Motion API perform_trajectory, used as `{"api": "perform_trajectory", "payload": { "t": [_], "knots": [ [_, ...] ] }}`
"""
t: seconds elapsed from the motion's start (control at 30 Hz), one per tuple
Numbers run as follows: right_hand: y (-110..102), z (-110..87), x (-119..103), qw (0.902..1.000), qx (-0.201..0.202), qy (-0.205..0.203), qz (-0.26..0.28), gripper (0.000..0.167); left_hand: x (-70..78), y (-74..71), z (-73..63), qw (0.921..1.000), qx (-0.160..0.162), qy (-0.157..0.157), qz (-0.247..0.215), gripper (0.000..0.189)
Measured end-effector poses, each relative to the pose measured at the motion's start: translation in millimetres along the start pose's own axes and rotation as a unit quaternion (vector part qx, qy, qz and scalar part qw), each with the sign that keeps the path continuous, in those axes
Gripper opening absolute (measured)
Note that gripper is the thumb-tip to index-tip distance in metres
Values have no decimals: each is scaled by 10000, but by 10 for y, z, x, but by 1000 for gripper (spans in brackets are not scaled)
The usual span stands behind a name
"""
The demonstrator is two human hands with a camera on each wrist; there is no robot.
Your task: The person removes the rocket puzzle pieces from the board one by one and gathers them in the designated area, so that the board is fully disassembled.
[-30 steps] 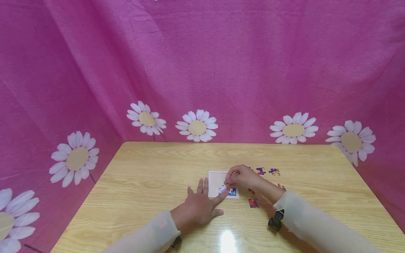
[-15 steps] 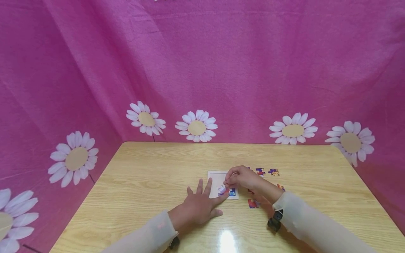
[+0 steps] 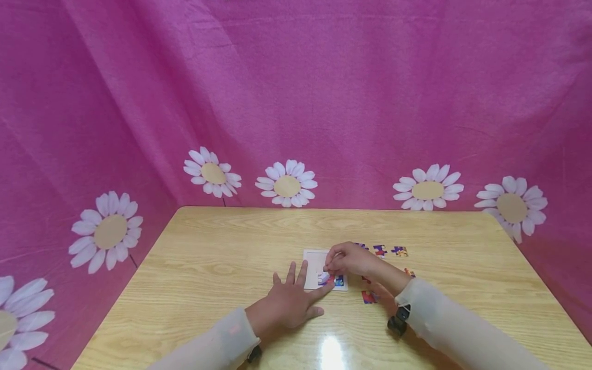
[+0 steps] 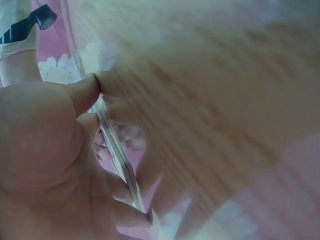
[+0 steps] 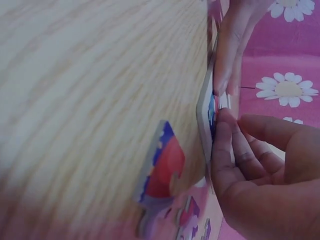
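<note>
My left hand (image 3: pixel 289 306) lies with fingers spread at the near left of a white puzzle tray (image 3: pixel 311 263), its index finger along the near edge over the joined pieces (image 3: pixel 323 278). In the left wrist view the tray's edge (image 4: pixel 120 159) runs past the thumb and fingers. Over the tray, my right hand (image 3: pixel 353 258) has thumb and fingertips pinched together at a puzzle piece, mostly hidden by the fingers. The right wrist view shows those fingertips (image 5: pixel 227 117) right at the coloured pieces inside the tray, close to the left index finger.
Several loose puzzle pieces lie right of the tray, among them a red and blue piece (image 3: pixel 369 297) near the front and two pieces (image 3: pixel 380 251) (image 3: pixel 400 251) farther back. My right forearm passes over some. A pink flowered cloth (image 3: pixel 351 103) hangs behind the wooden table (image 3: pixel 222 246).
My right hand has shifted slightly left over the tray, showing more of a loose piece behind it. The left hand stays nearly still, its fingers a little more spread than at first.
</note>
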State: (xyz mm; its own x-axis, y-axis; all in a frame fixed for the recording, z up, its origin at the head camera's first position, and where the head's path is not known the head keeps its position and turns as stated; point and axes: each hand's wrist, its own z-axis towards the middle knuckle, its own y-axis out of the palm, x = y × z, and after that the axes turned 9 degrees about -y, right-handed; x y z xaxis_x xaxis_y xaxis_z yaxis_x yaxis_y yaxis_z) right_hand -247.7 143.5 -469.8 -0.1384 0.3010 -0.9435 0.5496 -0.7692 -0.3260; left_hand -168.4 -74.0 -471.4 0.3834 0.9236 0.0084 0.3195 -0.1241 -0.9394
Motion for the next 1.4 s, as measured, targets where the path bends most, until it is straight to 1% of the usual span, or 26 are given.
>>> {"api": "perform_trajectory", "payload": {
  "t": [0.13,0.33,0.57,0.73,0.97,1.2,1.4],
  "knots": [
    [-2,27,-14,9998,-122,122,-25,8,3,-5,6,9999,-71,-50,56,60],
    [-27,56,7,9994,-182,244,151,7,12,-29,-12,9998,-191,-79,68,59],
    [-41,71,25,9982,-181,345,453,8,13,-17,7,9997,-183,-99,130,58],
    [-25,86,3,9983,-76,468,352,10,9,-15,7,9997,-181,-86,124,59],
    [12,119,-6,9981,182,581,5,10,10,-27,4,9998,-167,-37,126,60],
    [24,177,-13,9973,202,696,-153,11,8,-31,16,9997,-166,-36,179,60],
    [38,209,-39,9962,265,806,-184,10,12,-38,11,9996,-211,-79,172,59]
  ]
}}
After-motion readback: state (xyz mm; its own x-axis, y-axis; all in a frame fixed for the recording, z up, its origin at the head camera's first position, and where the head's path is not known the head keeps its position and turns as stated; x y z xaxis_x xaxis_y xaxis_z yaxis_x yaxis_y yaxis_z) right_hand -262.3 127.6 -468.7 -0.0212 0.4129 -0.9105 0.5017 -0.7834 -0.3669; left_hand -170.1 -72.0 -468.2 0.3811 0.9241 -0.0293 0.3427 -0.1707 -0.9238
